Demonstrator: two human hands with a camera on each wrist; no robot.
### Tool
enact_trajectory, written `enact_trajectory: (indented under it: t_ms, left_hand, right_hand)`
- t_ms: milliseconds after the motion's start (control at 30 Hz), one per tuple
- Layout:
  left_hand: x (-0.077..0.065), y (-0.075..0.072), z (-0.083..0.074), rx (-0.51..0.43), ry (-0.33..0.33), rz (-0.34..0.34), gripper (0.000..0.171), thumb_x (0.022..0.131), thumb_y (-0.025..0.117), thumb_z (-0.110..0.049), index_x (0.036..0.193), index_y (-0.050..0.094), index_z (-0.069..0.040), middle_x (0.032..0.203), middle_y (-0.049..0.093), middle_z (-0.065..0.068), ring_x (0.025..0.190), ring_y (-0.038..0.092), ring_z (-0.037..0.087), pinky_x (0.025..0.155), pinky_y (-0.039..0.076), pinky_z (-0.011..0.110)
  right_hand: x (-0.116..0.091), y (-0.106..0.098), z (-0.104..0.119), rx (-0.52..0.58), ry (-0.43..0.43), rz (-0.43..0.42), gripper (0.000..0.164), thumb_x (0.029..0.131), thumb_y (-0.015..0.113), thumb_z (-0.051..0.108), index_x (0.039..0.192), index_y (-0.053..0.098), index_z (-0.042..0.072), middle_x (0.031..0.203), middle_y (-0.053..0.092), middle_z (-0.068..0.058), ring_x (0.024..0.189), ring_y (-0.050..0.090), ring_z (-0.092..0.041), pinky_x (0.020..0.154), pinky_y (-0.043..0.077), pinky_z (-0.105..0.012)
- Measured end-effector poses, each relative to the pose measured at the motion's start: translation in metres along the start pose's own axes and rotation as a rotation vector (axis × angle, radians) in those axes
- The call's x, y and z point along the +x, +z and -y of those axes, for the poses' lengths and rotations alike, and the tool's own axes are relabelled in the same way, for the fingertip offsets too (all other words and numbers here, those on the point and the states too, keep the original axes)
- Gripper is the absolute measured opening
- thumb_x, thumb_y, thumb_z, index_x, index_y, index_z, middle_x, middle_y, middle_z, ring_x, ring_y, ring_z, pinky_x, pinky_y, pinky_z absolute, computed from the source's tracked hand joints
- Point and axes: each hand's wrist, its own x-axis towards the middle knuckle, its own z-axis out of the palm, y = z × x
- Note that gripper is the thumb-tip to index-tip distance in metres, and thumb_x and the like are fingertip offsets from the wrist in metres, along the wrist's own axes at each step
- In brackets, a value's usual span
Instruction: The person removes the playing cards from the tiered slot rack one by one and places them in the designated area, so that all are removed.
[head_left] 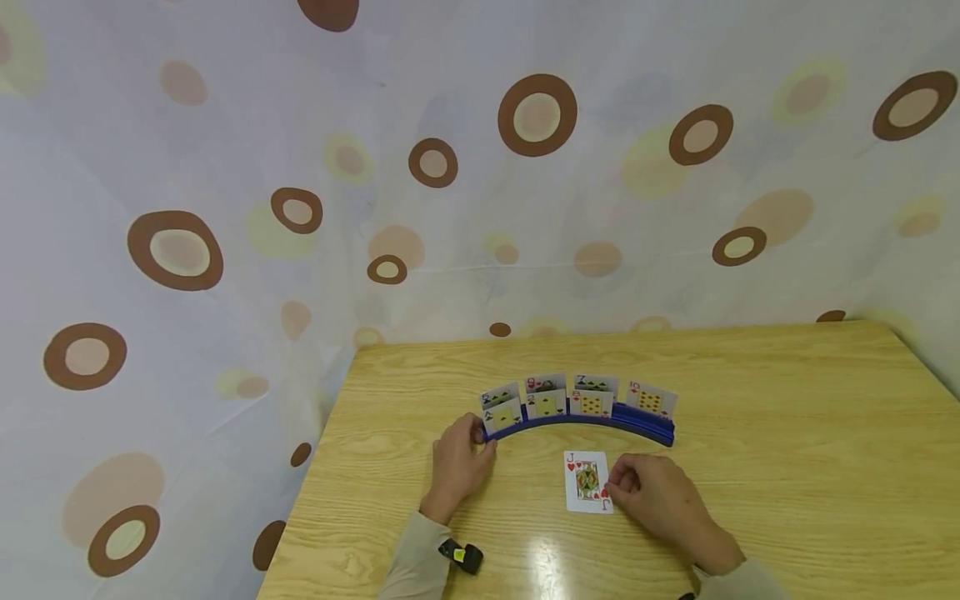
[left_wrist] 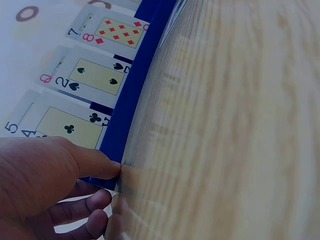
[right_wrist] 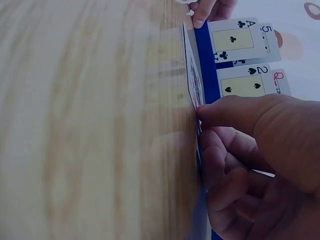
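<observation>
The left hand [head_left: 460, 463] pinches one end of a curved blue plastic rack [head_left: 626, 421]; the right hand [head_left: 662, 500] pinches a white jack of hearts [head_left: 587, 482] in front. A slack edge grip could drop it.

With our left hand [left_wrist: 50, 172] we hold the blue card holder [left_wrist: 135, 90] by its end corner, where an ace of clubs [left_wrist: 70, 127] overlaps a five [left_wrist: 25, 106], then, along the front edge, a two of spades [left_wrist: 95, 75] overlaps a queen [left_wrist: 48, 67] and an eight of diamonds [left_wrist: 120, 34] a seven [left_wrist: 81, 22]
</observation>
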Motion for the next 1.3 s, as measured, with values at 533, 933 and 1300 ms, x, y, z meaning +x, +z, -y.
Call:
enact_trajectory:
  t_ms: [533, 933, 1300]
  left_hand:
    - [-0.001, 0.001, -0.002, -0.012, -0.015, 0.001, 0.019, 0.093, 0.084, -0.015, 0.104, 0.069, -0.010, 0.087, 0.067, 0.000, 0.082, 0.054, 0.012, 0.078, 0.032, 0.034]
    - [0.001, 0.000, 0.000, -0.011, -0.004, -0.010, 0.019, 0.093, 0.084, -0.015, 0.103, 0.068, -0.011, 0.087, 0.066, 0.001, 0.081, 0.054, 0.012, 0.077, 0.033, 0.034]
    - [0.000, -0.001, 0.000, -0.020, -0.010, 0.010, 0.019, 0.094, 0.083, -0.016, 0.104, 0.069, -0.011, 0.087, 0.066, 0.000, 0.081, 0.054, 0.012, 0.078, 0.033, 0.034]
  right_hand:
    - [0.000, -0.001, -0.001, -0.018, -0.026, 0.005, 0.016, 0.093, 0.084, 0.012, 0.085, 0.072, 0.019, 0.073, 0.062, 0.011, 0.065, 0.050, 0.001, 0.063, 0.044, -0.021]
    - [0.012, -0.008, 0.007, -0.064, -0.050, -0.227, 0.006, 0.096, 0.081, 0.011, 0.093, 0.077, 0.013, 0.080, 0.068, 0.006, 0.072, 0.056, -0.005, 0.065, 0.047, -0.023]
    - [0.031, -0.010, 0.013, -0.072, -0.121, -0.507, 0.006, 0.098, 0.077, 0.003, 0.104, 0.078, 0.003, 0.092, 0.077, -0.010, 0.079, 0.068, -0.018, 0.066, 0.053, -0.030]
